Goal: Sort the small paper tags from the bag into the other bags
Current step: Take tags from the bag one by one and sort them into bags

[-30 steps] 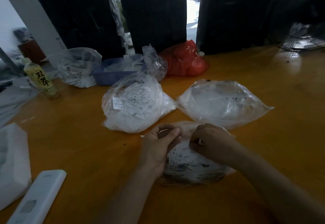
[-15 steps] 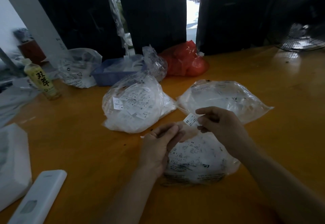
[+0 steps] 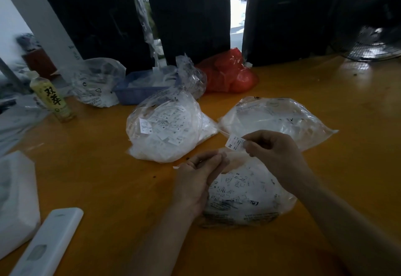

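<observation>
Right hand [image 3: 275, 152] pinches a small tag [image 3: 234, 143] by its right end between thumb and fingertips, above the near bag [image 3: 245, 197]. Left hand [image 3: 199, 178] pinches that bag's mouth. Two fuller bags [image 3: 167, 130] lie just beyond on the table [image 3: 97, 178].

This looks like a garment workroom or packing area. A long orange worktable [image 3: 325, 102] carries several clear plastic bags [image 3: 167, 130] stuffed with printed size tags marked XS, M and XL. Large black-wrapped bundles [image 3: 188, 15] stand behind it, beside a standing fan [image 3: 373, 37] and a blue tray [image 3: 138, 89].
</observation>
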Available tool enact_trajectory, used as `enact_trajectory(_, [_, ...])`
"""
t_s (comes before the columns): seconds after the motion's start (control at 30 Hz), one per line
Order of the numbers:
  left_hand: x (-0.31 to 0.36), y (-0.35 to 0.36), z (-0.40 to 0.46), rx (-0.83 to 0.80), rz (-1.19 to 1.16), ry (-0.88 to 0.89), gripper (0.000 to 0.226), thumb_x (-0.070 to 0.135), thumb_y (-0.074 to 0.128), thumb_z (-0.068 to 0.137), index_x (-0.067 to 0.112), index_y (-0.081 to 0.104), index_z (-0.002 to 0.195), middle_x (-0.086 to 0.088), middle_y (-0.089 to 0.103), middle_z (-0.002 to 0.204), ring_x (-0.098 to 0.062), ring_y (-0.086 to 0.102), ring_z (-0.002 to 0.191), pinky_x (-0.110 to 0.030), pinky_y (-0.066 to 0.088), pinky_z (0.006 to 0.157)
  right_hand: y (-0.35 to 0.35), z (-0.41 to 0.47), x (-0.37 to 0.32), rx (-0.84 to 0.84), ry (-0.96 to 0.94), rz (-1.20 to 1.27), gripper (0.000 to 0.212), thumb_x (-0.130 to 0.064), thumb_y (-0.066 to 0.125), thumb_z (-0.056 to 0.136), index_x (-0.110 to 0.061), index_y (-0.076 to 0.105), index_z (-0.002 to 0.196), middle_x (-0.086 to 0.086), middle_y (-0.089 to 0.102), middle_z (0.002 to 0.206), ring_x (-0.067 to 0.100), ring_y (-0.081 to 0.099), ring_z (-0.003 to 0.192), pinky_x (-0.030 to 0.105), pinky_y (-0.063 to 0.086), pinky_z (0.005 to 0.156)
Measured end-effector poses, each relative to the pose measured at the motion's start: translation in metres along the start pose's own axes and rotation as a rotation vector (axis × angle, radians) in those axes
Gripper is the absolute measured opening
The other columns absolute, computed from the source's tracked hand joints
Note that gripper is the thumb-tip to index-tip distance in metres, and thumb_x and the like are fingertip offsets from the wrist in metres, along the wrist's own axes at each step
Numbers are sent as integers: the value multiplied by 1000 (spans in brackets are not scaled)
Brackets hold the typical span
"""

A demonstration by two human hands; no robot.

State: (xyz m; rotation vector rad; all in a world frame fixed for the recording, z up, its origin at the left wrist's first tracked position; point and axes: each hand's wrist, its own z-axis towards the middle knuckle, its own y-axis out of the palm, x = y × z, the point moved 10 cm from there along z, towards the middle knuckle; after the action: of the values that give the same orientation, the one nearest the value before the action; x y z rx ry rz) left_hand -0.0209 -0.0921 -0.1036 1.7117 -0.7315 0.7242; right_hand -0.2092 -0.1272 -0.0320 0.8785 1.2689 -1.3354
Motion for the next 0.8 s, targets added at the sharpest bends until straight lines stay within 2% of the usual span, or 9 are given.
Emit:
enact_trajectory(0.07, [0, 0, 0, 0, -2, 6, 21, -1, 82, 70, 0, 79, 91, -30, 75, 108, -35, 77, 100, -26, 63, 77, -4, 0, -6, 40, -55, -66, 11, -23, 70, 95, -32, 77, 95, -11, 75, 84, 28, 69, 77, 40, 57, 65])
enact_trajectory(0.13, [1, 0, 0, -5, -12, 8, 25, 0, 83, 69, -1, 78, 93, -29, 75, 109, -35, 77, 101, -27, 63, 77, -6, -1, -15, 66, -132, -162, 13, -23, 69, 96, -35, 74, 95, -17, 73, 83, 8, 66, 68, 23, 52, 57])
enact_trajectory(0.23, [2, 0, 0, -5, -23, 5, 31, 2, 83, 69, -2, 76, 98, -28, 75, 109, -34, 77, 101, -27, 63, 78, -5, -4, -25, 73, -234, -284, 14, -18, 70, 95, -31, 73, 99, -17, 72, 82, 1, 66, 77, 13, 51, 65])
enact_trajectory(0.4, [3, 2, -1, -15, -23, 17, 36, 2, 82, 71, -5, 71, 104, -27, 75, 111, -32, 77, 103, -26, 63, 79, 2, -9, -35, 64, -305, -418, 13, -14, 71, 94, -24, 74, 102, -18, 67, 86, 1, 63, 84, 10, 49, 72])
enact_trajectory(0.5, [5, 3, -3, -6, 27, 39, 33, 7, 86, 67, 0, 76, 98, -26, 76, 109, -31, 77, 102, -25, 63, 78, 8, -10, -36, 40, -323, -497, 11, -14, 71, 94, -20, 75, 103, -21, 63, 86, 2, 61, 82, 15, 51, 74])
enact_trajectory(0.6, [9, 3, -6, 16, 147, 95, 23, 16, 88, 68, 10, 82, 89, -23, 78, 104, -29, 78, 99, -23, 61, 75, 14, -11, -38, 4, -355, -535, 12, -12, 70, 94, -18, 75, 103, -24, 59, 86, 0, 61, 78, 13, 51, 73])
enact_trajectory(0.73, [16, 3, -10, 21, 323, 162, 28, 23, 85, 76, 12, 80, 101, -12, 80, 99, -25, 79, 92, -23, 62, 71, 20, -11, -34, -80, -381, -570, 14, -13, 70, 94, -20, 75, 105, -14, 64, 90, 3, 61, 77, 24, 56, 71])
enact_trajectory(0.8, [18, 5, -12, 10, 422, 195, 24, 22, 84, 82, 14, 79, 105, -7, 81, 99, -24, 79, 91, -25, 62, 69, 26, -11, -31, -134, -390, -580, 15, -14, 69, 95, -21, 76, 107, -15, 64, 92, 3, 61, 78, 25, 55, 72])
